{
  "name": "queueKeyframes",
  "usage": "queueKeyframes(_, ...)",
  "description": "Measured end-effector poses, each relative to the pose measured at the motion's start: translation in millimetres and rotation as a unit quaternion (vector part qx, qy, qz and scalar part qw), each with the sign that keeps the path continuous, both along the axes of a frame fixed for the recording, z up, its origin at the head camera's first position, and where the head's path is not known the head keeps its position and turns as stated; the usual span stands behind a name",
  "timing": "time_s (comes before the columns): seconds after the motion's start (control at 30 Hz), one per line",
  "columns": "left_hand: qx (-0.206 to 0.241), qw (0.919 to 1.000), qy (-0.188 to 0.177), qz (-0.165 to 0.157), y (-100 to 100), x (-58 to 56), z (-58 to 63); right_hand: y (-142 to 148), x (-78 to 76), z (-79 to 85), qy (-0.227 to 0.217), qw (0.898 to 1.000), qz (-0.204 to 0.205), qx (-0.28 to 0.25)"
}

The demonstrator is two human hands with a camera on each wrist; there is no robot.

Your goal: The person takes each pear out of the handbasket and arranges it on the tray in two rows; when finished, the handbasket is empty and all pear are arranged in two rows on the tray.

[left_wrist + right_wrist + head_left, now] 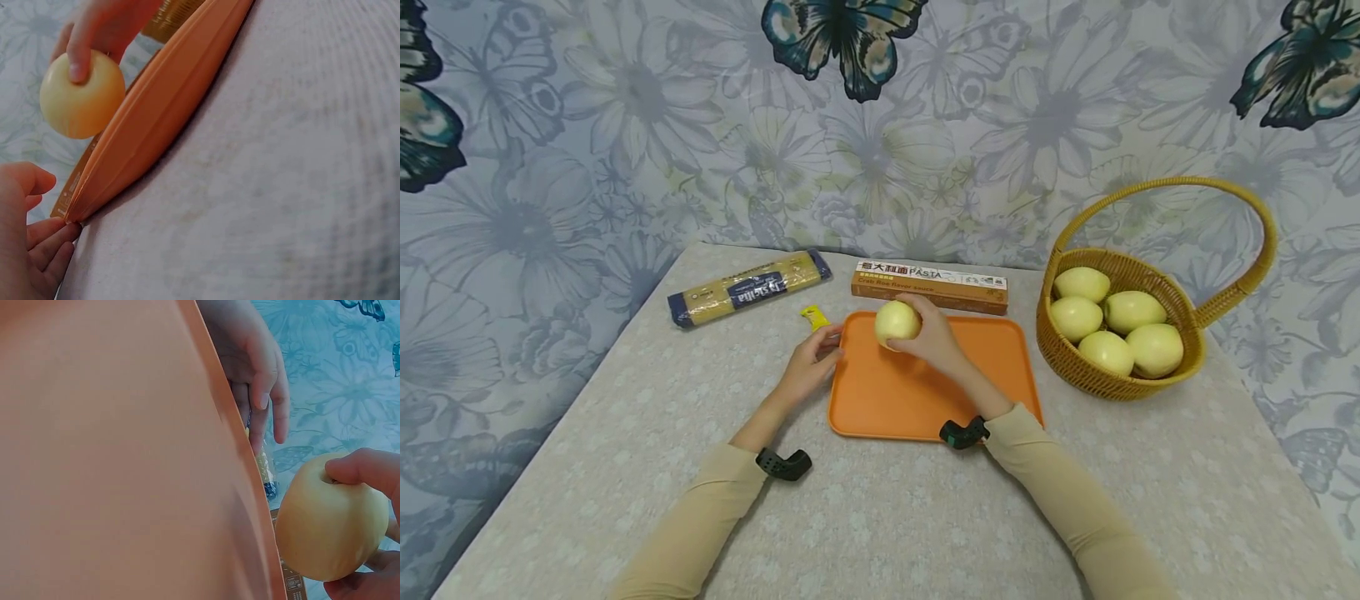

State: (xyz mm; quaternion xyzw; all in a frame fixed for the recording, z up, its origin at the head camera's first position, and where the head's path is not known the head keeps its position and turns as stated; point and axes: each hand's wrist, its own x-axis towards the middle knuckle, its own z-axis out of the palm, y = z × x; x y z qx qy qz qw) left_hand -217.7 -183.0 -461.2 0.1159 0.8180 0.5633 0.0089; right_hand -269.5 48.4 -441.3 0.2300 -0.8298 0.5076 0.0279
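While gripped in the right hand [931,333], with thumb tip pressed at the dimple and fingers curled round the opposite side, looks plump, smooth-skinned and pale yellow: a single round fruit [893,323]. Held over the far left part of an orange tray [917,400], near the back rim; hard to tell whether resting on that surface or just above it. Shows a soft sheen and fairly even colour in the head view. In the left wrist view, turns warm orange along the lower flank nearest the tray and stays paler on the other side. In the right wrist view, looks deeper gold, slightly flattened at the crown and narrower towards the base, with a small dark spot inside the dimple. Resembles in build the five pale greenish-yellow fruits [1107,352] heaped in the woven basket [1066,365] right of the tray. At the tray's left edge, a left hand [808,364] with fingers loosely extended, touching the rim and holding nothing. Just beyond those fingers, a small yellow packet [813,316]; farther back, a long yellow-and-blue bag [748,288] and, behind the tray, a brown-and-white pasta box [928,287].
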Motion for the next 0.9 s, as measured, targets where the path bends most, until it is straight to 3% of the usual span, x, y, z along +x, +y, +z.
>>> queueKeyframes(0.5, -0.016, 0.9998, 0.009, 0.004, 0.6, -1.1, -0.9, 0.6, -6.6, -14.1, 0.01, 0.999, 0.019, 0.025)
queueKeyframes(0.9, -0.018, 0.9998, 0.003, 0.002, 1.4, -0.6, 0.9, 0.6, -10.2, -20.0, -0.033, 0.999, 0.026, 0.025)
